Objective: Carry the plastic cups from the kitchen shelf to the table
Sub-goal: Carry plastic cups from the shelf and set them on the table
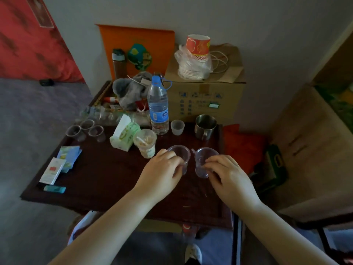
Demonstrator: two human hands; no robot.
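Note:
Two clear plastic cups stand side by side on the dark wooden table (107, 178). My left hand (162, 175) grips the left cup (180, 154) from its near side. My right hand (227, 176) pinches the right cup (204, 159), which tilts slightly toward me. Three more clear plastic cups (86, 130) stand grouped at the table's far left. A frosted small cup (177, 127) sits behind, beside the water bottle.
A water bottle (158, 106), a steel mug (205, 126), a tissue pack (125, 133), a lidded snack cup (145, 143) and paper packets (61, 163) crowd the table. A cardboard box (206, 94) with paper cups (196, 54) stands behind. An orange bag (242, 146) lies to the right.

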